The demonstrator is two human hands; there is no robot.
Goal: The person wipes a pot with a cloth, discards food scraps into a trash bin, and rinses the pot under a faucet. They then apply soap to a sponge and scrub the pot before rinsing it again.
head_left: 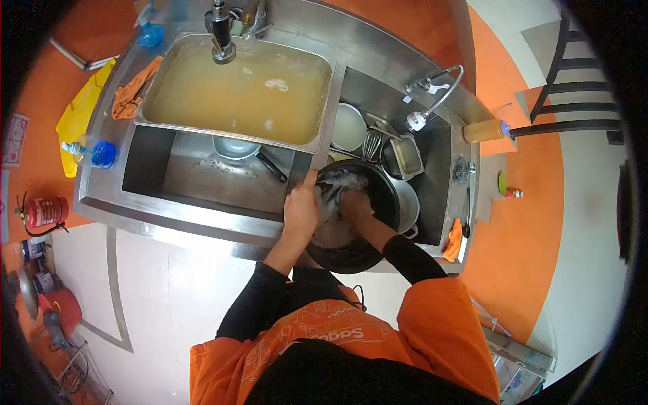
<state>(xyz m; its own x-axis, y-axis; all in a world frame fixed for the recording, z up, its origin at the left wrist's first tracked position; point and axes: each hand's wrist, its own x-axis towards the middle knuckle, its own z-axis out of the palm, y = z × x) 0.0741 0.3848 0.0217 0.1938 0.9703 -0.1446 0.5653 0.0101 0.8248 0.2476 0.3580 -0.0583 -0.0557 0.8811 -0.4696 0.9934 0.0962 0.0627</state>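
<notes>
A large round black pan is tilted over the front edge of the right sink basin, with whitish suds and water inside. My left hand is closed on its left rim, the thumb lying along the edge. Inside the pan, my right hand presses down among the suds with its fingers curled. Whatever it holds is hidden beneath the hand. Behind the pan, the right basin has a whisk, a pot of cloudy water, a small metal container and a white pot.
A big metal tray of murky water spans the left basin, below a faucet. Under it sits a pan with a black handle. A hose sprayer overhangs the right basin. Orange cloths, a scourer and a blue-liquid bottle lie along the edges.
</notes>
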